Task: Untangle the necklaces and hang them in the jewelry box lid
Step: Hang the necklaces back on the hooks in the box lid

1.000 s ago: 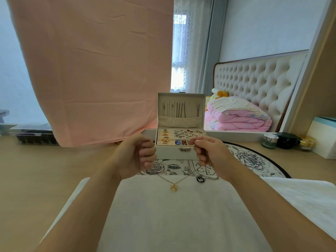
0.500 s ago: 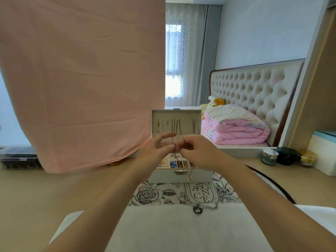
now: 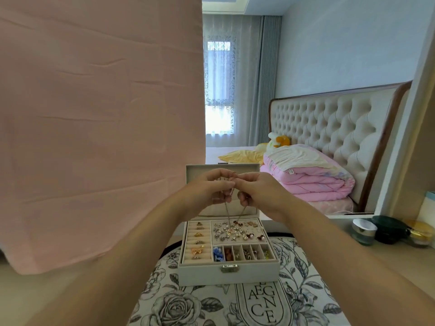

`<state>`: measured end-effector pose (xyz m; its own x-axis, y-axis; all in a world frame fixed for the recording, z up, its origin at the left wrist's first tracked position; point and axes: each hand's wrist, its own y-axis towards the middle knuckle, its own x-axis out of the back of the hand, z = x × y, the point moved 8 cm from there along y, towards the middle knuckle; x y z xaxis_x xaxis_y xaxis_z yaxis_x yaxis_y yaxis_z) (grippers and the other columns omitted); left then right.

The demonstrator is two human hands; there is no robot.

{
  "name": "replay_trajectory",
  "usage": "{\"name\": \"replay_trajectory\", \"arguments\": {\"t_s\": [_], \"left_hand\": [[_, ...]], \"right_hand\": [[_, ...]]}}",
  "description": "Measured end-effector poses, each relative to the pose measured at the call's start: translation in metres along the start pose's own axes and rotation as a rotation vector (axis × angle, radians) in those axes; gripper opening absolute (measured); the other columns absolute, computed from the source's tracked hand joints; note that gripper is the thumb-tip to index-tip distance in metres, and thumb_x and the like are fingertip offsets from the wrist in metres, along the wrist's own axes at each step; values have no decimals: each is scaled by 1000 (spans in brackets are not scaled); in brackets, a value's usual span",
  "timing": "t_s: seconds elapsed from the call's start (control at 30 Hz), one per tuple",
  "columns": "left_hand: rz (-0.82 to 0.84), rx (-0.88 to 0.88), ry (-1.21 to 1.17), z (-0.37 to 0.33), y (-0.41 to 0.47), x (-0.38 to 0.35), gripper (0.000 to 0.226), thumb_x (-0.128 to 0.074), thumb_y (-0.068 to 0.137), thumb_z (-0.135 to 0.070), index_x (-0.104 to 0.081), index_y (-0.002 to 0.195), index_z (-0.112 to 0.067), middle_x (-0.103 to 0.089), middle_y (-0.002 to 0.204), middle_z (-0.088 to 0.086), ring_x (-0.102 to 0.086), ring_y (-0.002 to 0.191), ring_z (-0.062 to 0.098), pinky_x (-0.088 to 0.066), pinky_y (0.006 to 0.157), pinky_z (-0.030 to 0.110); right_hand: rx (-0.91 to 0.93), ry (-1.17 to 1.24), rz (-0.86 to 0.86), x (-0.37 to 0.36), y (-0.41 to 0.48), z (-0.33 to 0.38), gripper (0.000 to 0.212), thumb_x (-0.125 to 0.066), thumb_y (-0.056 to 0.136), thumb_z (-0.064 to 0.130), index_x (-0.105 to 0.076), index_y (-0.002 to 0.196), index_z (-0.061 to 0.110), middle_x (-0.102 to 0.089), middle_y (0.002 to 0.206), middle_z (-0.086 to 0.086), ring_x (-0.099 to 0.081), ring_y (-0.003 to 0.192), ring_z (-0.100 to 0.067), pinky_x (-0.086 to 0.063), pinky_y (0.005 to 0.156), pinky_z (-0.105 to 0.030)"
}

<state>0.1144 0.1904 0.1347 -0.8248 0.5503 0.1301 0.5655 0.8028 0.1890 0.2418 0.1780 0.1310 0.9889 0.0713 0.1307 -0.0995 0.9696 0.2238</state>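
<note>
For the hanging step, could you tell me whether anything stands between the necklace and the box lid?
Nothing visible: the left hand and right hand hold the necklace directly before the open lid, covering its middle.

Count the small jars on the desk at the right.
3, in a row: a silver-lidded jar nearest the jewelry box, a dark green jar in the middle, a gold jar at the picture's right edge. Others may be off-frame.

Two hands (image 3: 211, 189) (image 3: 261, 191), one necklace (image 3: 232, 191), one box (image 3: 207, 274)
</note>
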Motion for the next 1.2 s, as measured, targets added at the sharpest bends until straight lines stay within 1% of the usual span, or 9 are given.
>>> {"name": "replay_trajectory", "arguments": {"t_s": [0.1,0.2,0.4,0.5,0.63,0.77,0.87,1.0,1.2], "left_hand": [[11,-5,-16,0,16,7,26,-62,95,-9,-67,120,-6,-70,103,13,-67,88,20,-53,93,37],[-76,-28,-72,4,30,18,22,-62,94,-7,-69,115,-6,-74,93,8,-69,92,20,-54,93,33],[-293,-60,-98,18,52,35,16,-71,90,-8,-74,105,-5,-74,85,5,-71,82,16,-59,90,31],[-363,-23,90,24,61,38,6,-73,90,-14,-77,92,-10,-75,83,6,-67,77,17,-60,84,37],[-513,14,288,37,76,54,15,-75,88,-24,-79,79,-13,-76,76,10,-67,64,23,-61,78,46],[-597,47,405,45,89,59,26,-76,83,-35,-76,61,-21,-71,58,2,-72,64,24,-63,73,45],[-667,59,524,41,96,60,30,-70,82,-33,-74,59,-14,-67,53,5,-68,57,22,-61,67,40],[-706,99,615,41,103,62,31,-63,74,-32,-71,60,-6,-67,56,10,-67,58,26,-57,59,37],[-693,181,663,64,102,60,34,-64,76,-41,-72,63,-11,-67,55,3,-69,65,22,-58,63,30]], "right_hand": [[-68,74,40,7,14,-5,15,-68,94,18,-73,96,3,-62,76,-9,-51,58,-14,-46,56,-28],[-137,263,166,8,23,-14,17,-58,95,20,-69,91,7,-64,90,-7,-50,61,-15,-44,62,-30],[-201,618,137,17,43,-31,13,-56,85,24,-60,78,15,-62,79,-4,-46,55,-18,-38,58,-31],[-186,356,11,30,60,-42,15,-60,96,24,-60,83,16,-55,70,0,-42,50,-15,-41,53,-30],[-89,67,-303,51,76,-48,13,-75,90,18,-71,89,5,-66,68,-4,-49,44,-15,-46,51,-30],[-79,-40,-509,57,83,-56,19,-78,86,19,-69,73,10,-72,68,-6,-52,41,-16,-48,47,-30],[-34,-157,-631,60,90,-53,28,-78,84,23,-67,60,16,-74,68,-6,-56,40,-18,-54,52,-35],[1,-320,-677,61,99,-50,26,-78,75,32,-70,56,17,-67,52,0,-65,49,-22,-61,62,-42],[-69,-460,-612,61,97,-71,30,-71,69,35,-69,61,7,-67,55,-9,-68,60,-30,-60,62,-43]]}}
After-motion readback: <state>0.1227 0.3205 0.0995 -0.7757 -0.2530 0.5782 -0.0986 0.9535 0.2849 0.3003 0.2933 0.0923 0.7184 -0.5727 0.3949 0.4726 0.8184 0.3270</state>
